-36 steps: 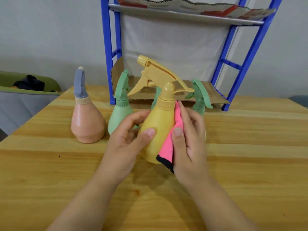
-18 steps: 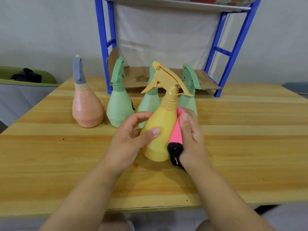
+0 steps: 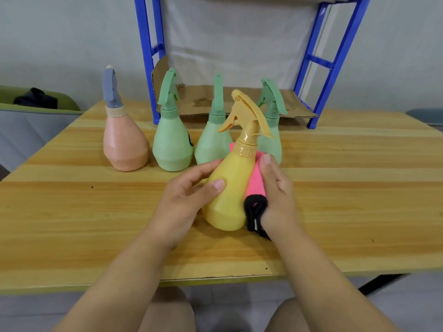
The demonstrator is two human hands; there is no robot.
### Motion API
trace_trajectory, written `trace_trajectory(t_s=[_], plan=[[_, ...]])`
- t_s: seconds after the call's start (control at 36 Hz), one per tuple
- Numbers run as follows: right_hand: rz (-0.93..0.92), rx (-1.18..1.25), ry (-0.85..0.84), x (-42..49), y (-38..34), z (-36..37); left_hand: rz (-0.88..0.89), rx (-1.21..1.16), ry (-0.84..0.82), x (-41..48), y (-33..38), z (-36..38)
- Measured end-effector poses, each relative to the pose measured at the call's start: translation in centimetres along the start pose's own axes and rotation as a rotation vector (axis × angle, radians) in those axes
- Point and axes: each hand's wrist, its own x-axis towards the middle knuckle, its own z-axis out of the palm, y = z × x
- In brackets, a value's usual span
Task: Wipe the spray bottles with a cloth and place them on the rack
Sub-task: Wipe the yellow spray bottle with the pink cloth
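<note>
Yellow spray bottle [image 3: 231,188] is leaning over the desk [image 3: 96,212], in front of three green bottles [image 3: 171,149] and a peach bottle [image 3: 124,149] before the blue rack [image 3: 335,56]. The left hand [image 3: 184,200] is wrapping its grip round the bottle's body, while the right hand [image 3: 279,200] is clasping the pink cloth [image 3: 256,183] in its grip against the bottle's side

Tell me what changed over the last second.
The yellow bottle has come back from the row toward the person. The right hand has drawn the pink cloth round its far side. The left hand still grips it; the peach bottle and green bottles stay put.
</note>
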Motion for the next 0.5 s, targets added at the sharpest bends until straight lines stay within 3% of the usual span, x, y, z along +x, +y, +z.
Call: trace_trajectory(t_s=[0.14, 0.36, 0.44, 0.5], plan=[[-0.099, -0.134, 0.065, -0.1, 0.4, 0.3, -0.003, 0.164, 0.04, 0.6, -0.4, 0.1], [-0.239, -0.347, -0.047, -0.8, 0.1, 0.7, -0.048, -0.103, 0.158, 0.6, 0.0, -0.2], [-0.258, -0.349, -0.049, -1.0, 0.0, 0.9, -0.04, -0.148, 0.09, 0.4, 0.3, -0.3], [-0.195, -0.217, -0.065, -1.2, -0.5, 0.7, -0.044, -0.149, 0.033, 0.2, 0.4, -0.3]])
